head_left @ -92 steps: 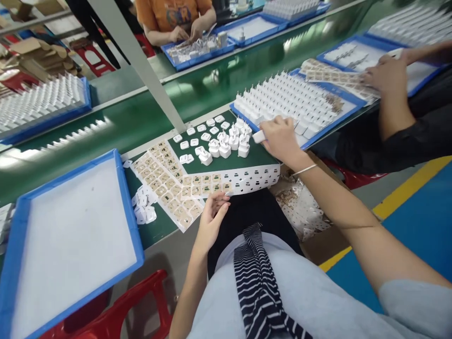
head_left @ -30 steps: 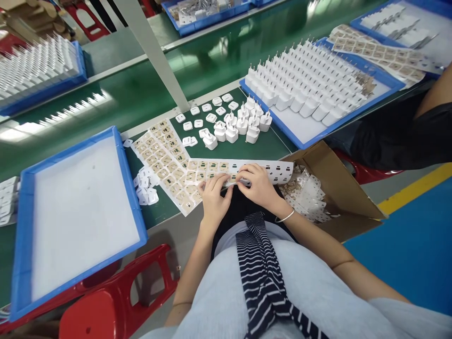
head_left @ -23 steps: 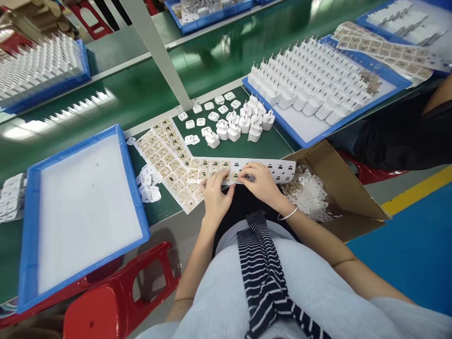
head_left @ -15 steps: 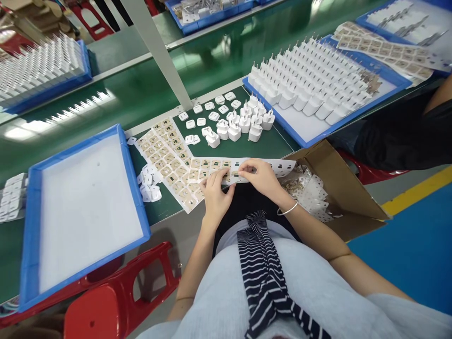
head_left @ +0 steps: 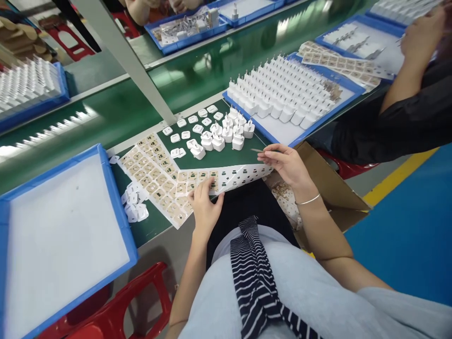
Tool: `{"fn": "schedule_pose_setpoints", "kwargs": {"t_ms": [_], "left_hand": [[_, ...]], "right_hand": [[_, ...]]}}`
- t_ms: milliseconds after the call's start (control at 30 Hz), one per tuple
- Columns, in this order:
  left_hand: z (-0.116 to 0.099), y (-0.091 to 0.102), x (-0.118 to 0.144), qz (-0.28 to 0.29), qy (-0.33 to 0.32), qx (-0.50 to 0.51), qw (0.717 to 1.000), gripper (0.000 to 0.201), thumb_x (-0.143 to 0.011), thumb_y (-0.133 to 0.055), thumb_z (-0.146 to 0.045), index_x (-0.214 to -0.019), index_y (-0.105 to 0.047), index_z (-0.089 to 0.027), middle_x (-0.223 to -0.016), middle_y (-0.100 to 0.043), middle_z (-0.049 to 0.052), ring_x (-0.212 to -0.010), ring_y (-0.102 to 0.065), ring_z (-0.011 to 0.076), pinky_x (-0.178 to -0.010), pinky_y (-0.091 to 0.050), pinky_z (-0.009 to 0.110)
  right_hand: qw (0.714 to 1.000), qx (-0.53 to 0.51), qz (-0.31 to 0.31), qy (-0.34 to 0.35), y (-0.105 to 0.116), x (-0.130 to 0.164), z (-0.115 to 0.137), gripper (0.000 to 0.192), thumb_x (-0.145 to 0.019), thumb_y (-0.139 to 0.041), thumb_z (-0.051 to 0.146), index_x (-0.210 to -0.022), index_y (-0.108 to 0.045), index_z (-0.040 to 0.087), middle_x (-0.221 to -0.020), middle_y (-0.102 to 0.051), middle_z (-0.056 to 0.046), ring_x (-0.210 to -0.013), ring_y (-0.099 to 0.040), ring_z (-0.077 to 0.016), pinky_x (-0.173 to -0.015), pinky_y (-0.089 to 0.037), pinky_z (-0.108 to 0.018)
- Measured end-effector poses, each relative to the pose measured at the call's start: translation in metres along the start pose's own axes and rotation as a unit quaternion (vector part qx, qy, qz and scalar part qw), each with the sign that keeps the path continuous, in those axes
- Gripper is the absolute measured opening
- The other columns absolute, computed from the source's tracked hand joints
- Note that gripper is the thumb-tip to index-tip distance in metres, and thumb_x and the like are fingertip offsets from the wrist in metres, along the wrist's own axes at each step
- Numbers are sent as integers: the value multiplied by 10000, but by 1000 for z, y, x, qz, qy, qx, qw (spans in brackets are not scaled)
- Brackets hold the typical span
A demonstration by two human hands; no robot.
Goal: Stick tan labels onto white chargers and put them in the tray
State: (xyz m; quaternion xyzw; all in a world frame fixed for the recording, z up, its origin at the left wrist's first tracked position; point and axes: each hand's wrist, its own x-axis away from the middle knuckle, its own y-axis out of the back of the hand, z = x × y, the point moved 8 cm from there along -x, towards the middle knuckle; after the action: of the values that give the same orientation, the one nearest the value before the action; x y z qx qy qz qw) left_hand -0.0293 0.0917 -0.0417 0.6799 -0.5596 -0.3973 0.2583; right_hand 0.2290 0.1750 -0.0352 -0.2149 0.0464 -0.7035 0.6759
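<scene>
A: At the near edge of the green bench, left hand pressed flat on the sticker sheet, fingers spread, not curled round anything, just pinning it down. Right hand raised a bit over the sheet's right end, thumb and forefinger pinched shut on a thin little sticker, rest of the fingers loose.

B: Whereabouts is the sheet exactly?

A: Lying along the bench edge, right end hanging slightly over the lap, left end overlapping a second sheet of brownish stickers running diagonally. Just behind both, a bunch of white plugs standing prongs up, plus flat white caps laid out in rows beside them.

B: Anything else around?

A: Empty-looking blue tray off to the left, small pile of white bits just beside its corner. Another blue tray further right packed with rows of plugs. Open cardboard box down below the right wrist. Somebody else's arm in a black sleeve on the far right, busy at a separate tray
</scene>
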Motion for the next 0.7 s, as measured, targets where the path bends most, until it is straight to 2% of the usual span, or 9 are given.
{"fn": "schedule_pose_setpoints", "kwargs": {"t_ms": [100, 167, 200, 300, 367, 433, 500, 567, 700], "left_hand": [[0, 0, -1, 1, -2, -12, 1000, 418, -880, -671, -265, -1288, -583, -236, -1267, -709, 92, -1136, -667, 288, -1002, -335, 421], [0, 0, -1, 3, -3, -20, 1000, 399, -899, -652, -286, -1289, -585, -238, -1274, -705, 96, -1162, -653, 292, -1008, -334, 420], [0, 0, -2, 4, -3, -24, 1000, 394, -905, -646, -294, -1290, -585, -239, -1276, -703, 97, -1174, -647, 294, -1013, -333, 421], [2, 0, -2, 2, -4, -33, 999, 391, -911, -638, -301, -1293, -585, -245, -1275, -701, 95, -1170, -645, 295, -1023, -329, 424], [3, 1, -3, 0, -7, -40, 999, 385, -912, -634, -296, -1291, -588, -250, -1271, -701, 91, -1161, -648, 293, -1020, -329, 422], [5, 1, -3, -2, -11, -46, 999, 380, -916, -630, -296, -1291, -588, -253, -1273, -700, 88, -1166, -646, 290, -1015, -330, 420], [5, 1, -3, -5, -15, -51, 999, 378, -923, -624, -301, -1296, -585, -253, -1277, -698, 89, -1178, -640, 288, -1020, -327, 419], [5, 1, -3, -9, -20, -53, 998, 372, -931, -615, -307, -1298, -583, -254, -1279, -697, 92, -1180, -638, 287, -1026, -329, 422], [3, 2, -4, -11, -28, -50, 998, 363, -930, -614, -301, -1289, -580, -259, -1269, -698, 105, -1196, -627, 303, -1015, -347, 444]], "right_hand": [[999, 4, -27, 38, 30, -7, 15, 154, -708, -806, 243, -840, -741, 197, -869, -798, -26, -833, -771, -158, -806, -601, -257], [988, 41, -85, 123, 57, -15, 33, 131, -762, -744, 268, -869, -715, 198, -889, -791, -32, -828, -772, -173, -803, -609, -295], [972, 70, -126, 185, 71, -18, 45, 140, -778, -720, 276, -894, -695, 203, -905, -786, -33, -830, -771, -181, -805, -611, -316], [880, 193, -234, 365, 105, -25, 76, 231, -785, -665, 271, -1009, -645, 220, -1023, -768, -52, -961, -755, -211, -875, -602, -374], [813, 293, -272, 423, 116, -34, 87, 304, -790, -611, 252, -1090, -641, 211, -1123, -748, -86, -1085, -718, -236, -942, -577, -411], [760, 381, -298, 434, 122, -47, 92, 363, -792, -565, 235, -1144, -643, 196, -1197, -725, -117, -1157, -679, -263, -995, -546, -447], [731, 436, -313, 422, 126, -60, 92, 417, -784, -553, 226, -1190, -631, 181, -1245, -701, -140, -1208, -642, -288, -1048, -509, -478], [724, 458, -320, 404, 129, -70, 90, 469, -769, -550, 205, -1233, -609, 165, -1274, -679, -155, -1238, -614, -299, -1086, -478, -490], [738, 450, -327, 380, 129, -78, 87, 542, -761, -522, 143, -1300, -571, 146, -1301, -651, -167, -1171, -626, -265, -1082, -475, -446]]}}
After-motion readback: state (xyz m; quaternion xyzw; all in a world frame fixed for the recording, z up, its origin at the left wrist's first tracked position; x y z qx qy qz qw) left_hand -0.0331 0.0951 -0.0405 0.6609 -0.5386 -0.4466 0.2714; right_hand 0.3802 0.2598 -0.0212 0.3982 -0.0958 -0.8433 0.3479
